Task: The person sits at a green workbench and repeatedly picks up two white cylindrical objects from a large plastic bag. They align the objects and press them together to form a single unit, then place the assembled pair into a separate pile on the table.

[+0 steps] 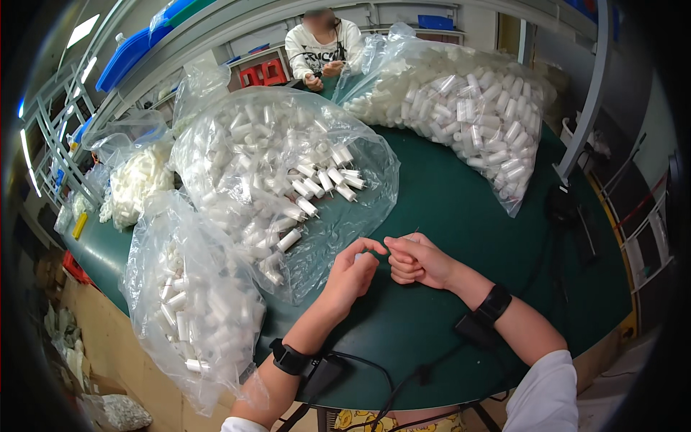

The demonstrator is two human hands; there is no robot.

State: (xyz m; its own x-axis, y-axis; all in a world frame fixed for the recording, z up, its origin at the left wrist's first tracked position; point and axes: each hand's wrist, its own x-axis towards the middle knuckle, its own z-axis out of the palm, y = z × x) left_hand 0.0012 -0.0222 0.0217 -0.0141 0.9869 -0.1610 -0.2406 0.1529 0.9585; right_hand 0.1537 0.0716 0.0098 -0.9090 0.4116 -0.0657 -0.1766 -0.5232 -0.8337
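Over the near middle of the green table, my left hand (353, 272) and my right hand (417, 261) come close together, fingertips almost meeting. The left fingers are curled, with the index finger bent toward the right hand. A bit of something whitish shows by the left thumb, too small to name. My right hand is closed in a pinch, and whatever it grips is hidden. Just left of my hands spreads an opened clear plastic bag (374, 183) with loose white cylinders (306, 207) at its mouth, some with a thin pin at the end.
A clear bag of white cylinders (216, 306) hangs at the table's near left edge. Another full bag (497, 119) lies at the far right. Black cables (392, 385) run from my wristbands. Across the green table (446, 194) sits a person (331, 50). A metal post (586, 101) stands right.
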